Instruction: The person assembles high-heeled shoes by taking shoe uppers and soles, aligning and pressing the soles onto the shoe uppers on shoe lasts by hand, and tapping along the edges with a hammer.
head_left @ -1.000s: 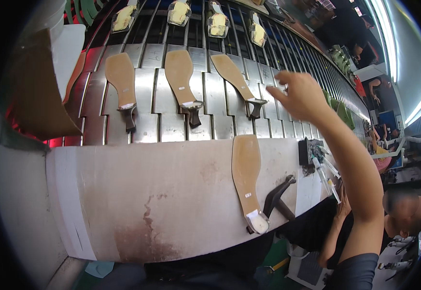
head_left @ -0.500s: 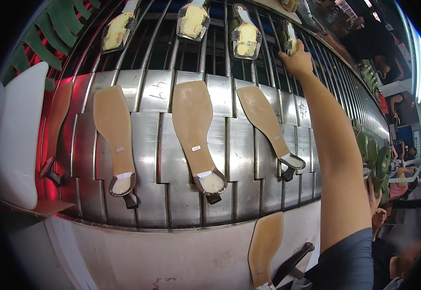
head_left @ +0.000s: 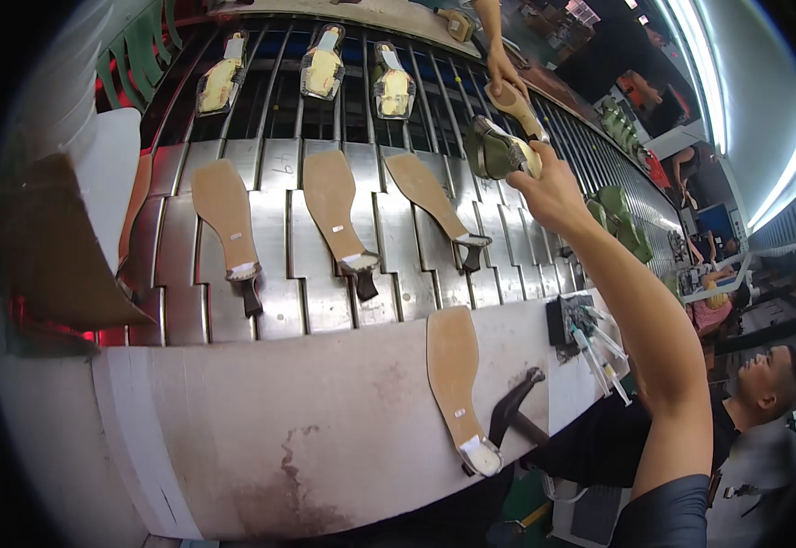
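Note:
My right hand (head_left: 549,187) is closed round a green shoe upper (head_left: 489,151) on its last, its pale yellow bottom partly showing, held above the right side of the conveyor. Just beyond it, a co-worker's hand (head_left: 500,68) comes in from the far edge, next to a tan sole (head_left: 514,108). That sole and my shoe nearly meet; whether they touch I cannot tell. My left hand is out of view. Across the metal plates lie several tan soles with dark heels, among them one sole (head_left: 329,196) near the middle. Another heeled sole (head_left: 453,365) rests on the near bench beside a hammer (head_left: 515,402).
Several lasted shoes (head_left: 322,73) lie bottom up on the far rollers. A black box (head_left: 562,324) and syringes (head_left: 591,358) sit on the bench's right end. At left stand a white curved panel (head_left: 110,183) and a brown board (head_left: 101,247). A person (head_left: 754,393) is at the right.
My right hand has lifted the shoe off the far rollers and drawn it nearer. A co-worker's hand and a tan sole have come into view beyond it. The whole view has shifted.

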`<action>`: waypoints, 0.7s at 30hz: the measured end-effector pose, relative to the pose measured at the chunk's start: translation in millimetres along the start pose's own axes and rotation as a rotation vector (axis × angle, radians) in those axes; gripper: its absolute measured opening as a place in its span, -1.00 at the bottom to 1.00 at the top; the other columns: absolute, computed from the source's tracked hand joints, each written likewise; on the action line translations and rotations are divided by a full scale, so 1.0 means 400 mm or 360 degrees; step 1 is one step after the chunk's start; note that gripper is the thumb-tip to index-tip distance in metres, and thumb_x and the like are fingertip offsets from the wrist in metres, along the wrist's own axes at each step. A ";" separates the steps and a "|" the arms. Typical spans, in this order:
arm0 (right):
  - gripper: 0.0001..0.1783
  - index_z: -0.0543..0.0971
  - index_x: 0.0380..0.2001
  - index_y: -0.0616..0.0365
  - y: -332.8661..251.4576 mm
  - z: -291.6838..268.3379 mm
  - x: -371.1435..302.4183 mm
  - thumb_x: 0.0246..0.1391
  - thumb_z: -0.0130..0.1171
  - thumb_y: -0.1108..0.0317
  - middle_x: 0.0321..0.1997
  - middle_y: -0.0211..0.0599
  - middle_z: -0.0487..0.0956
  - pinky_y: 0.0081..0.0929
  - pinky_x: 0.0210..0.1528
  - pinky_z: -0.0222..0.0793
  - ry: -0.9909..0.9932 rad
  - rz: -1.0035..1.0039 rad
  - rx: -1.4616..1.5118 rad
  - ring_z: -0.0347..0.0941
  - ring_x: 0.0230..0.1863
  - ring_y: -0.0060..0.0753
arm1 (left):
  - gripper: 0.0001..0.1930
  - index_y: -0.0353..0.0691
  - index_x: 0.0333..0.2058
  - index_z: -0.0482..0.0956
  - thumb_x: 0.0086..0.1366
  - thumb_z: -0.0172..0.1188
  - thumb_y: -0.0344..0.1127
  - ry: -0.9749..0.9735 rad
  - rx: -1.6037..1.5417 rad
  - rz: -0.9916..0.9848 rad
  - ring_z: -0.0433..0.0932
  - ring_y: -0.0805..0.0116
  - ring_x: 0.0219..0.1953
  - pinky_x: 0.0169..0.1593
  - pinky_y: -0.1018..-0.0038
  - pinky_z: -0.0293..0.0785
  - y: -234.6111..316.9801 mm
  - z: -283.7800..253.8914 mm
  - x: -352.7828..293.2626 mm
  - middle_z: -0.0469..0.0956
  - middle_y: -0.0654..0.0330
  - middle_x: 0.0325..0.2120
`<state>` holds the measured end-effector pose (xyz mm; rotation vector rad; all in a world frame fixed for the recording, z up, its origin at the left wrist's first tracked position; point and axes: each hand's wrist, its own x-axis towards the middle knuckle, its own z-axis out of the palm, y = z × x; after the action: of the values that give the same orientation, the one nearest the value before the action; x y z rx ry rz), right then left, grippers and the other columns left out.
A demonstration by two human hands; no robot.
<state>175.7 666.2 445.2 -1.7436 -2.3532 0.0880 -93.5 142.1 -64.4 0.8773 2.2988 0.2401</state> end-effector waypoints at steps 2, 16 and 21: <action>-0.16 0.32 0.39 0.29 -0.063 -0.069 -0.160 0.10 0.30 0.12 0.05 0.22 0.60 -0.17 0.28 0.37 -0.0026 -0.0046 0.0278 0.54 0.13 0.20 | -0.61 -0.32 0.00 0.68 0.40 0.27 -0.11 0.0016 -0.0015 0.0001 0.71 0.03 -0.09 0.08 0.16 0.58 -0.021 0.001 -0.004 0.75 -0.02 -0.16; -0.15 0.13 0.46 0.34 -0.322 0.031 -0.964 0.32 0.30 0.18 0.23 0.01 0.48 -0.35 0.25 0.38 -0.0869 0.0393 0.2113 0.46 0.18 -0.25 | -0.62 -0.32 -0.02 0.69 0.40 0.27 -0.10 0.0249 -0.0160 0.0453 0.72 0.04 -0.10 0.08 0.16 0.58 -0.033 0.032 -0.021 0.76 0.00 -0.18; -0.45 0.64 0.02 0.36 -0.224 -0.030 -1.002 0.10 0.46 0.15 0.15 0.17 0.57 -0.07 0.24 0.46 0.0048 -0.0847 0.0779 0.50 0.21 0.20 | -0.58 -0.32 0.02 0.67 0.39 0.29 -0.08 0.0290 -0.0750 0.0902 0.72 0.05 -0.07 0.09 0.18 0.57 -0.058 0.046 -0.173 0.75 0.00 -0.15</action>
<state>205.1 257.2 418.9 -0.8690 -2.4168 0.4957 -55.2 78.5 -51.9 1.2624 1.9616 1.0941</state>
